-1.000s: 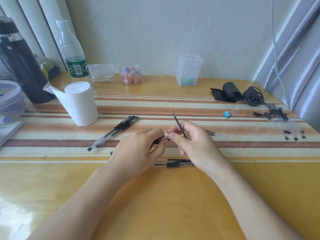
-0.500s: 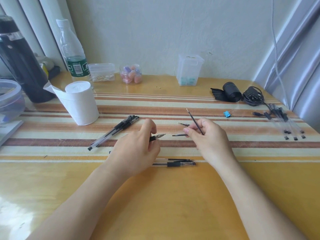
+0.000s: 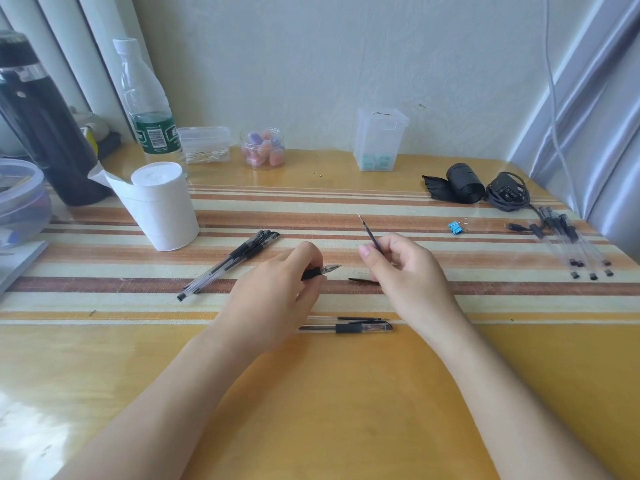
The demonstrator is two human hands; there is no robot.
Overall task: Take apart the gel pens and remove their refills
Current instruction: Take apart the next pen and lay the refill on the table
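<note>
My left hand (image 3: 277, 292) grips a gel pen (image 3: 320, 271) by its black grip, its tip pointing right. My right hand (image 3: 405, 271) pinches a thin black refill (image 3: 370, 233) that sticks up and away from me. A dark pen part (image 3: 360, 280) lies on the mat just below my right hand's fingers. One whole pen (image 3: 349, 328) and a loose refill (image 3: 360, 319) lie near the mat's front edge. A bundle of capped pens (image 3: 232, 263) lies to the left. Several emptied clear barrels (image 3: 568, 240) lie at the far right.
A paper roll (image 3: 162, 206), a water bottle (image 3: 149, 109), a black flask (image 3: 41, 123) and small plastic boxes (image 3: 379, 140) stand at the back. A black roll (image 3: 460, 183), a coiled cable (image 3: 509, 192) and a blue clip (image 3: 455, 227) sit at the right.
My hands have drawn apart. The right hand has pulled the refill out of the pen and carried it right and up. The left hand has stayed low with the pen.
</note>
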